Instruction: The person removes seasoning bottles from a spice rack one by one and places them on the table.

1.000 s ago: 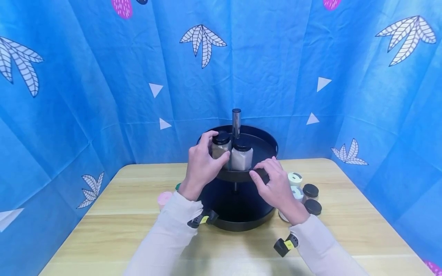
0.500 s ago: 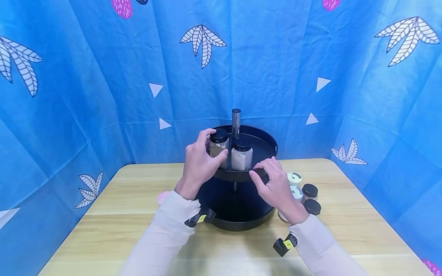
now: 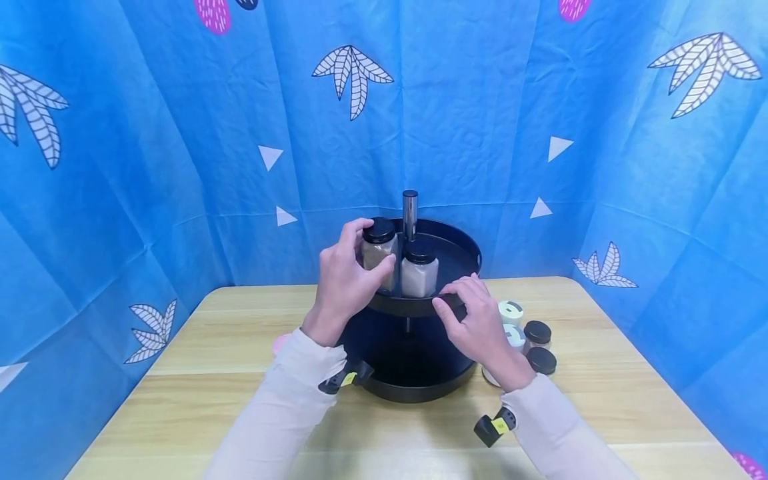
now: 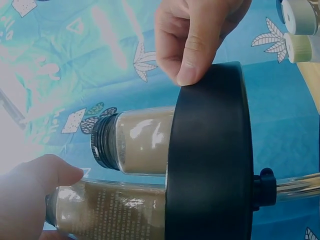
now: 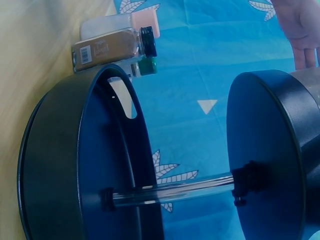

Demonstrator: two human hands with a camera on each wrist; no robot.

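In the head view my left hand [image 3: 343, 280] grips a glass jar [image 3: 377, 259] with a black screw lid, filled with brownish powder. Fingers are behind the lid and the thumb is at its front. The jar is upright at the front left of the upper tray [image 3: 408, 307] of a black two-tier turntable rack. Beside it on that tray stands a second black-lidded jar [image 3: 419, 277] with pale contents, untouched. My right hand [image 3: 477, 323] pinches the upper tray's front right rim between thumb and fingers. The left wrist view shows the held jar [image 4: 115, 210] with printed text.
The lower tray [image 3: 414, 393] sits on the wooden table [image 3: 228, 373]. Black-lidded jars [image 3: 542, 361] and pale-lidded containers [image 3: 511, 312] stand to its right. A pink lid [image 3: 280, 343] shows left of it. A metal post [image 3: 410, 213] rises through the rack before a blue curtain [image 3: 468, 133].
My left hand has shifted slightly left and back, taking the brownish jar a little away from the pale one. The right hand stays on the rim.
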